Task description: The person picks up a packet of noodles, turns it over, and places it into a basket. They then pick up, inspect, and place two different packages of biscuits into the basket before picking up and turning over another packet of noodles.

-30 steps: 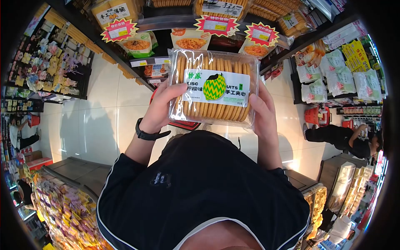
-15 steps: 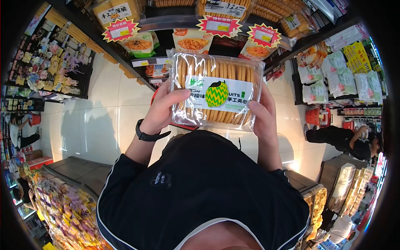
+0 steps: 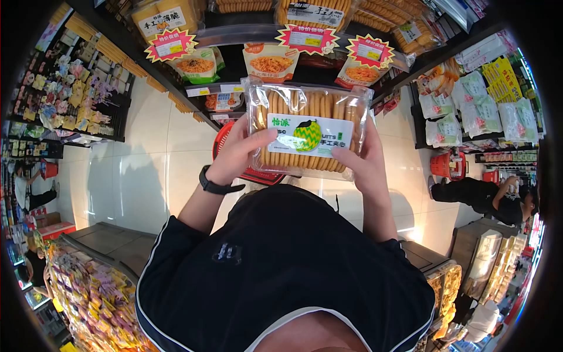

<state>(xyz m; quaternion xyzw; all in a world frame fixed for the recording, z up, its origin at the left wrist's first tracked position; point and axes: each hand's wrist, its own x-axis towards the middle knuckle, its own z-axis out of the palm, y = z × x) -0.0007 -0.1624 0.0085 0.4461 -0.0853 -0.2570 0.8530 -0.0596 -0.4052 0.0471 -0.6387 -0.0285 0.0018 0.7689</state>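
- While both bare hands are raised over the floor, the clear, rectangular plastic pack of golden biscuits [image 3: 309, 130] sits between them, the left hand [image 3: 237, 151] clamped on one side and the right hand [image 3: 366, 167] on the other, thumbs over its face
- I'd say an even, light grip at both sides suits it best; hard thumbs could dent the film and crack biscuits, and sliding them outward would uncover the wording
- Tilting it a touch might shed the glare
- Its white paper label [image 3: 319, 150] reads 怡派, "SC", "UITS" and 手工夹心, the rest glare-washed or thumb-covered, around a green-and-yellow zigzag fruit
- Beyond the hands, a red, star-edged paper tag [image 3: 308, 39] says 特价促销; below the left hand shows a red plastic basket [image 3: 220, 138]
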